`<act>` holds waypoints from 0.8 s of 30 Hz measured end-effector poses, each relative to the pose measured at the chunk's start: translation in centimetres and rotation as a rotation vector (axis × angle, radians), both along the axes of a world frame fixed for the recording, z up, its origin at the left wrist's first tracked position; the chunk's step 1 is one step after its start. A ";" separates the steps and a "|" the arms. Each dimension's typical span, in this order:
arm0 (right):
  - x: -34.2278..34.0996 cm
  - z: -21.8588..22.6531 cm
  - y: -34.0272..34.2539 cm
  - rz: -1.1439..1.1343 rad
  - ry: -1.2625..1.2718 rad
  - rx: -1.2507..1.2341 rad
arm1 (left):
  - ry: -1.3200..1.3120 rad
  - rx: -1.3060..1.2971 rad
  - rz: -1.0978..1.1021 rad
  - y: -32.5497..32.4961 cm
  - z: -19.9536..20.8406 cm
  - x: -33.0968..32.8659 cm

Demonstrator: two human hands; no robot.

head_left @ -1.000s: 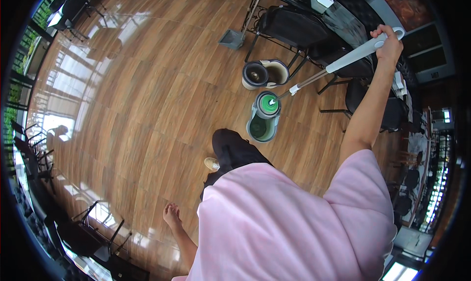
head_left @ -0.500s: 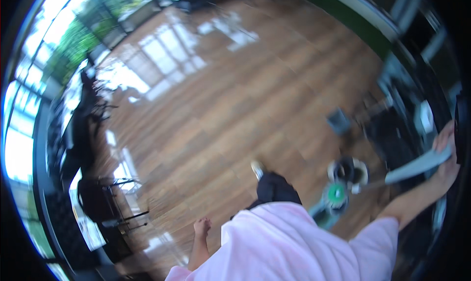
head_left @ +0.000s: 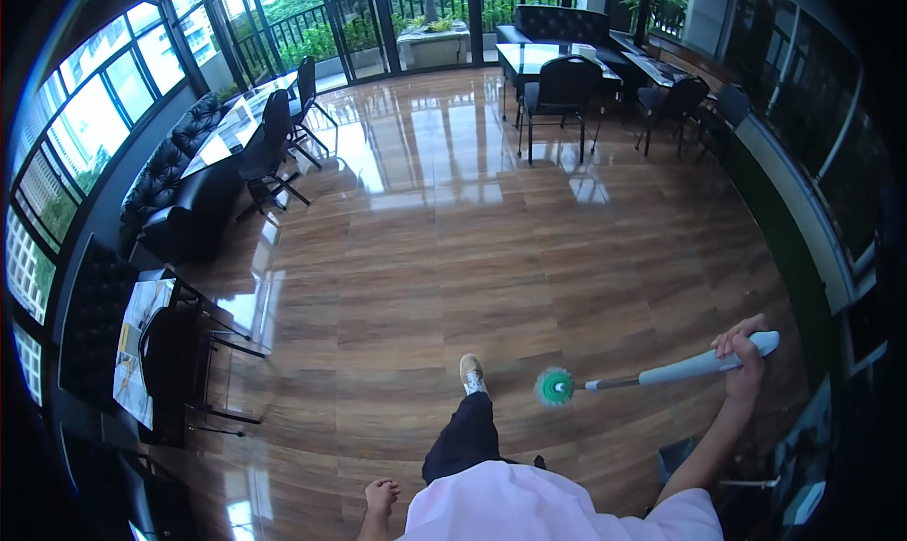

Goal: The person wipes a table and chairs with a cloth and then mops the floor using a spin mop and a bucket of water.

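At lower right, a spin mop [head_left: 652, 376] is held out over the wooden floor [head_left: 453, 248]: its grey handle slopes down leftward from the right hand [head_left: 746, 357] to a round green-and-white head [head_left: 555, 387] that lies just right of the person's shoe [head_left: 471, 373]. Right-hand fingers are wrapped tight around the handle's upper end. The left hand [head_left: 381, 497], at the lower edge beside the pink shirt [head_left: 557, 508], holds nothing, fingers loosely curled. Dark chairs [head_left: 557, 92] and glass-topped tables [head_left: 553, 54] stand at the far side; black sofas [head_left: 170, 177] line the left-hand windows.
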State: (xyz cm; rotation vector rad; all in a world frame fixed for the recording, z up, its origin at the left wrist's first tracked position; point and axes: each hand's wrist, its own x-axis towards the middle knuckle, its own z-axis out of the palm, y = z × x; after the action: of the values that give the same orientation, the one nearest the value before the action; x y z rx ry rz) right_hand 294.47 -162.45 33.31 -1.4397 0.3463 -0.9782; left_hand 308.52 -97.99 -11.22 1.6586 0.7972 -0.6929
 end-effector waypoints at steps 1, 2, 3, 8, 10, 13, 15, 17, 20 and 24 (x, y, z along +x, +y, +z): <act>3.5 0.3 -1.7 -0.039 0.010 -0.023 | -0.012 -0.001 0.026 -1.7 -0.5 3.5; 6.5 0.6 -3.3 -0.033 0.010 -0.032 | -0.012 -0.010 0.032 -3.5 -1.2 7.7; 9.5 1.2 -5.1 -0.088 0.002 -0.029 | -0.042 0.025 -0.032 -5.6 -1.9 12.7; 22.6 2.5 -14.5 -0.231 -0.102 0.009 | -0.457 0.166 -0.410 -23.3 -0.3 39.5; 27.6 2.1 -17.2 -0.282 -0.141 0.032 | -0.620 0.074 -0.533 -32.6 3.8 49.8; 34.5 -0.7 -22.6 -0.340 -0.267 0.032 | -0.685 -0.169 -0.632 -46.5 8.9 62.4; 39.5 -2.5 -25.9 -0.332 -0.291 0.021 | -0.757 -0.168 -0.719 -53.5 11.1 69.5; 44.9 -4.1 -29.4 -0.310 -0.289 -0.033 | -0.715 -0.221 -0.791 -58.6 12.4 75.0; 56.1 -5.2 -35.9 -0.209 -0.276 -0.061 | -0.680 -0.101 -0.820 -61.4 8.5 83.2; 74.9 -6.0 -45.3 -0.262 -0.120 -0.099 | -0.411 0.310 -0.762 -51.6 -2.5 87.0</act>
State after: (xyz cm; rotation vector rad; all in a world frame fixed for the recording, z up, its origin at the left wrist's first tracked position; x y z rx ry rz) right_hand 369.39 -207.71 27.30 -1.4411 0.4095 -1.3032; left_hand 395.50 -149.63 -13.76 2.3152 -0.0562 -0.7176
